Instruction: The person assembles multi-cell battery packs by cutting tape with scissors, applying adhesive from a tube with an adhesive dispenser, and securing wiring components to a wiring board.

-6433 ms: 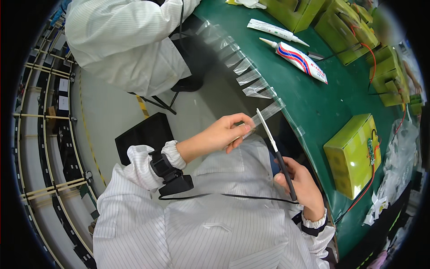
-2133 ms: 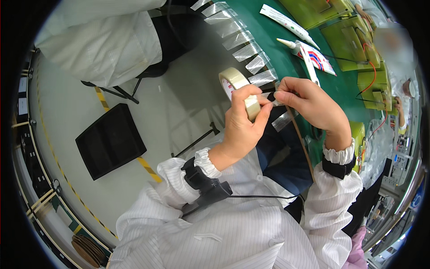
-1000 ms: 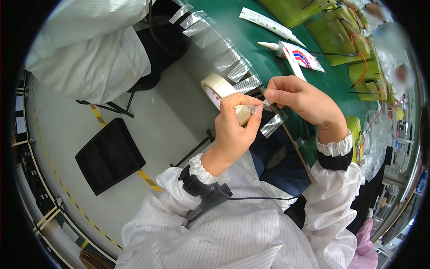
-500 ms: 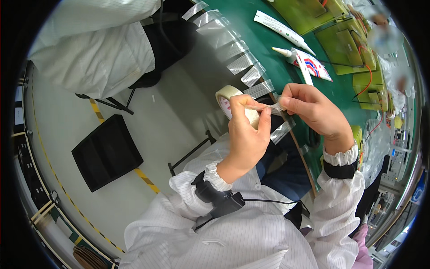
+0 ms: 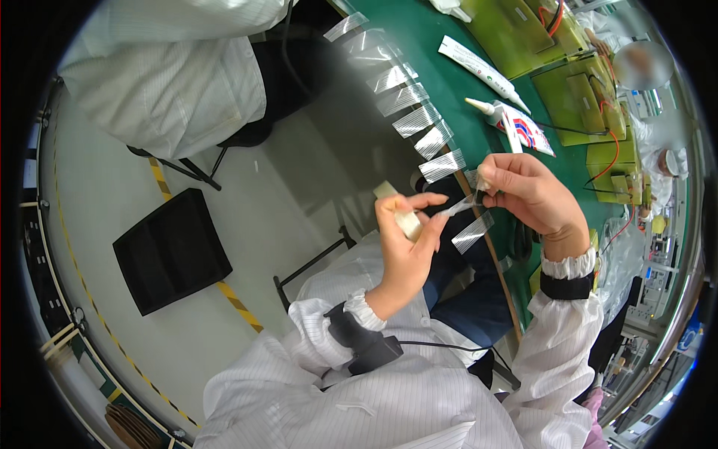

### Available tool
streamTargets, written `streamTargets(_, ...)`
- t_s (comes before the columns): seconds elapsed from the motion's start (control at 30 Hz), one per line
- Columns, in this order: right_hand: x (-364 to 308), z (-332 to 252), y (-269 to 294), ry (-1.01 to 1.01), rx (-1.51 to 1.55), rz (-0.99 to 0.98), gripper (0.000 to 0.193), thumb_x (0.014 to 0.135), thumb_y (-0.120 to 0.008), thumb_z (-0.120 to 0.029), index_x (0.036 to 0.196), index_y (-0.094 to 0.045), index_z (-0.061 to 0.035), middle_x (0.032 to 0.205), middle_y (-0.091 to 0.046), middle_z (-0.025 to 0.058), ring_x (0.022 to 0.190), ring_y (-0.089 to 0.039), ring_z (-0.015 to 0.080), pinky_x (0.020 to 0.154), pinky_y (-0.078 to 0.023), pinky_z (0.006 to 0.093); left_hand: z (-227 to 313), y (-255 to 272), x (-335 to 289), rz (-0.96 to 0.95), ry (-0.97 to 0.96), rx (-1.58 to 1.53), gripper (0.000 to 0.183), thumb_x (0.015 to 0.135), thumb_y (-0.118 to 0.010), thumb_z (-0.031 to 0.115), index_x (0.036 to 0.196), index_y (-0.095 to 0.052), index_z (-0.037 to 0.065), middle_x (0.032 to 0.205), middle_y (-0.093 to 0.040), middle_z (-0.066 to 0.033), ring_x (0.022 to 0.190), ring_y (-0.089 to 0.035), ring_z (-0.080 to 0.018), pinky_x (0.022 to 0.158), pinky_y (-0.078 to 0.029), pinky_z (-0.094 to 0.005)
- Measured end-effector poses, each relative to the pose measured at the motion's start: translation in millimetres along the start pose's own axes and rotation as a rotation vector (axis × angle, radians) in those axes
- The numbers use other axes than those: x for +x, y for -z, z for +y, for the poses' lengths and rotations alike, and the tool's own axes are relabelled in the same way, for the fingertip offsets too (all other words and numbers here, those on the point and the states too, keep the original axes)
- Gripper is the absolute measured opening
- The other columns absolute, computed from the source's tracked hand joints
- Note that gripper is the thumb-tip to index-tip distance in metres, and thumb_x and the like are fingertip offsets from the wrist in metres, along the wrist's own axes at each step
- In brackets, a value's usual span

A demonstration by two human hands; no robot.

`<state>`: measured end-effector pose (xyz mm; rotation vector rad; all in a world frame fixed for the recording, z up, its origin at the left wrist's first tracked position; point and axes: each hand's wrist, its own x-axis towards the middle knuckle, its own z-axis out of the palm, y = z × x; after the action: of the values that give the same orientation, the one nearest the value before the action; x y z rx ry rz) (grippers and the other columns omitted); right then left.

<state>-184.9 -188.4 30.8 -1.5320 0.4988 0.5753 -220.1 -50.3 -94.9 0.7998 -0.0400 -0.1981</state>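
My left hand (image 5: 407,251) is closed around a roll of clear striped tape (image 5: 408,223), seen nearly edge-on. A short, twisted strip of tape (image 5: 462,205) runs from the left thumb tip toward my right hand (image 5: 537,196). The right thumb and forefinger are pinched together on its far end, just over the edge of the green table (image 5: 553,176). Cut tape strips (image 5: 417,120) hang in a row along that edge. One of these strips (image 5: 472,232) is just below the hands.
Two glue tubes (image 5: 482,73) (image 5: 523,129) lie beyond my right hand. Green-wrapped blocks (image 5: 576,93) with red and black wires stand farther right, near a clear plastic bag (image 5: 617,254). A seated co-worker (image 5: 172,90) is at upper left. A black box (image 5: 172,251) sits on the floor.
The tape roll has tilted from showing its side to nearly edge-on. My hands have drawn slightly apart, and a piece of tape now spans them. Left fingers have loosened a little.
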Motion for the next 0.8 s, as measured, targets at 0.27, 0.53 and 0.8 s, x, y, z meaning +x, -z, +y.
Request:
streamTargets(0.27, 3, 4, 1, 0.059, -0.222, -0.033, 0.040, 0.085, -0.050, -0.044, 0.074, -0.057, -0.0057, 0.068, -0.045, -0.0051, 0.063, -0.040, 0.0043, 0.061, -0.035, 0.0167, 34, 25, 5, 0.004, -0.115, 0.214, 0.046, 0.073, -0.068, 0.004, 0.094, -0.028, 0.009, 0.101, -0.056, -0.0162, 0.052, -0.041, -0.0035, 0.047, -0.037, -0.0163)
streamTargets(0.53, -3, 5, -8, 0.121, -0.227, 0.056, 0.053, 0.085, -0.042, -0.054, 0.074, -0.055, -0.0039, 0.069, -0.045, -0.0022, 0.062, -0.038, 0.0079, 0.060, -0.035, 0.0201, 66, 1, 23, -0.109, -0.171, 0.585, 0.044, 0.070, -0.073, 0.011, 0.093, -0.036, 0.004, 0.085, -0.058, -0.0079, 0.050, -0.044, -0.0056, 0.045, -0.037, -0.0199)
streamTargets(0.8, -36, 43, -43, 0.414, -0.633, 0.649, 0.013, 0.078, -0.057, -0.010, 0.084, -0.060, 0.0010, 0.071, -0.052, 0.0105, 0.065, -0.048, 0.0196, 0.059, -0.039, 0.0314, 70, -7, 32, -0.149, -0.145, 0.752, 0.030, 0.078, -0.065, 0.010, 0.089, -0.037, 0.005, 0.074, -0.056, -0.0038, 0.067, -0.050, -0.0057, 0.057, -0.040, -0.0188)
